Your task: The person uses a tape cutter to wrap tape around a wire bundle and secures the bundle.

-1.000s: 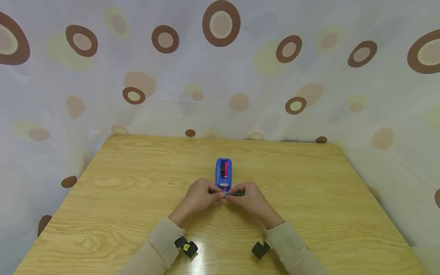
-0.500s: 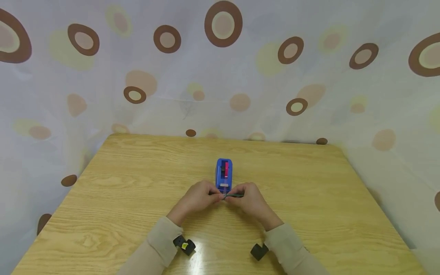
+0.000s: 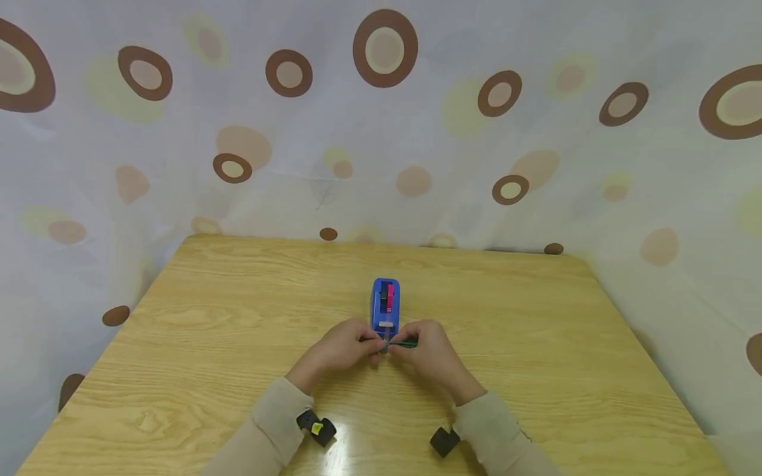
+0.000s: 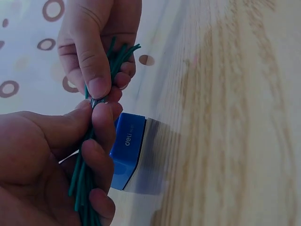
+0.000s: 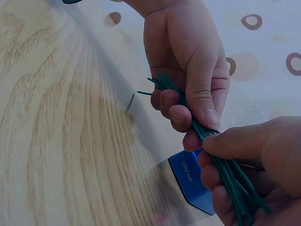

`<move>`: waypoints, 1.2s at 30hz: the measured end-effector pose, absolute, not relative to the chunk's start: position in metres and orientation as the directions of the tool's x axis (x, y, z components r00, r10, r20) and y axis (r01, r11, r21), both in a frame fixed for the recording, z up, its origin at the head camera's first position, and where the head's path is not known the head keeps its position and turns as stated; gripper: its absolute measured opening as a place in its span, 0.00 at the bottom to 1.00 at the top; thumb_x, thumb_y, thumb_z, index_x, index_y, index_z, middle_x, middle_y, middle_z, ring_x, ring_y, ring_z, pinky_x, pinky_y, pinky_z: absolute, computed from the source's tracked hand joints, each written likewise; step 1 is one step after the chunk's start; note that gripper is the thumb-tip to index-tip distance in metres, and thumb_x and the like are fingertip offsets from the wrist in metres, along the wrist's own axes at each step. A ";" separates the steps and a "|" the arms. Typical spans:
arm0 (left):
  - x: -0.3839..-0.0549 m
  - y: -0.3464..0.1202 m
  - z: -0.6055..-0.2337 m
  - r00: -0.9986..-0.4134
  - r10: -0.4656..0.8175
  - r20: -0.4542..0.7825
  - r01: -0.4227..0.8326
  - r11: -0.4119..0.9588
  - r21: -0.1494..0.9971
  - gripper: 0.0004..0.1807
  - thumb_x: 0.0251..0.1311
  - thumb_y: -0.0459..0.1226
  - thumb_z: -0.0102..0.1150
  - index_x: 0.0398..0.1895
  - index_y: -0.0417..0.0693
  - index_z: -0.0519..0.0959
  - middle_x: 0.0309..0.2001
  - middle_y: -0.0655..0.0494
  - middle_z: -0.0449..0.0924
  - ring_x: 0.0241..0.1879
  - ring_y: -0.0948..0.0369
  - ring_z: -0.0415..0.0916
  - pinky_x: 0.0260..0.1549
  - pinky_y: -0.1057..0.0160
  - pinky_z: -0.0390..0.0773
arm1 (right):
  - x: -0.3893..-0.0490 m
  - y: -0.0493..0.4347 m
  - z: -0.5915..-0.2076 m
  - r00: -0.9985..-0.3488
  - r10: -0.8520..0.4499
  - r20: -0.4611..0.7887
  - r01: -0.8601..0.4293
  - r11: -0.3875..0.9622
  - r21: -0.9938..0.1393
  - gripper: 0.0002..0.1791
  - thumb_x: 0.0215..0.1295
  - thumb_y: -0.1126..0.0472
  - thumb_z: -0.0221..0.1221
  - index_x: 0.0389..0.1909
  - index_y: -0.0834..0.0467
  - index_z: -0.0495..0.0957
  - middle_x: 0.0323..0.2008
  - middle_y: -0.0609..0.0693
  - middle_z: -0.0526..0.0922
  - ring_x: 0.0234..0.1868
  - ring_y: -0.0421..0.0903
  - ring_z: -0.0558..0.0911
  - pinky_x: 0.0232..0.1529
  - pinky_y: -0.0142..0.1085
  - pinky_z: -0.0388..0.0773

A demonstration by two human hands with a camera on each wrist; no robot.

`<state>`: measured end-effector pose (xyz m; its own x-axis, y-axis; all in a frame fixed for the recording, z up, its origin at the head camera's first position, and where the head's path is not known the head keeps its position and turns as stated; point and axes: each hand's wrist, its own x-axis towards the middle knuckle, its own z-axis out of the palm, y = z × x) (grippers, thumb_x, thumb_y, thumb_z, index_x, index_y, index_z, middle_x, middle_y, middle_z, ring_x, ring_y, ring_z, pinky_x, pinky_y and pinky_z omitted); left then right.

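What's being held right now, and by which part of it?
A bundle of thin, green, wire-like strands: the left hand and right hand pinch it side by side around its middle, with strand ends showing on both sides.

Screened-in tabletop workspace, kind of room uncertain

This is a small work area closed in by a printed covering; whether it stands in a home, an office or a lab, the views cannot settle. The pale covering [image 3: 417, 132], patterned with brown rings and beige and yellow spots, rises behind the counter [image 3: 506, 330] and runs along both its sides, creased like a hung sheet. The counter has a wood-grain top with rounded far corners, and a patch of light [image 3: 337, 456] glares off its near part. A blue tape dispenser [image 4: 126, 151] marked "deli" adds an office note, while black devices [image 3: 317, 428] at the person's cuffs [image 3: 282, 411] point to a recording set-up
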<state>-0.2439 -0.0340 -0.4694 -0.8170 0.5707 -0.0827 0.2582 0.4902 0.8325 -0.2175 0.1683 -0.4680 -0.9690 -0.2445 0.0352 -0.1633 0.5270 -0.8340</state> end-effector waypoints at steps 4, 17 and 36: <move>-0.243 -0.032 -0.470 -0.837 0.544 -0.067 0.261 0.504 0.823 0.16 0.70 0.39 0.57 0.25 0.46 0.86 0.25 0.59 0.81 0.23 0.65 0.65 0.23 0.67 0.61 | -0.217 0.168 -0.468 -0.970 -0.239 0.040 -0.164 0.527 -0.834 0.03 0.57 0.66 0.71 0.26 0.58 0.86 0.29 0.46 0.84 0.31 0.42 0.77 0.31 0.33 0.78; -0.238 -0.029 -0.468 -0.861 0.508 0.018 0.343 0.555 0.758 0.09 0.66 0.39 0.62 0.30 0.50 0.89 0.24 0.64 0.80 0.25 0.67 0.69 0.24 0.67 0.68 | -0.219 0.171 -0.470 -0.959 -0.280 0.040 -0.185 0.516 -0.836 0.02 0.58 0.64 0.70 0.30 0.58 0.86 0.31 0.46 0.85 0.33 0.42 0.79 0.35 0.34 0.79; -0.238 -0.027 -0.469 -0.870 0.492 0.043 0.359 0.571 0.738 0.06 0.64 0.37 0.64 0.36 0.49 0.90 0.34 0.63 0.85 0.32 0.69 0.74 0.31 0.66 0.76 | -0.216 0.175 -0.458 -0.926 -0.375 -0.051 -0.122 0.423 -0.898 0.09 0.71 0.63 0.59 0.37 0.64 0.84 0.34 0.57 0.86 0.34 0.52 0.83 0.29 0.33 0.75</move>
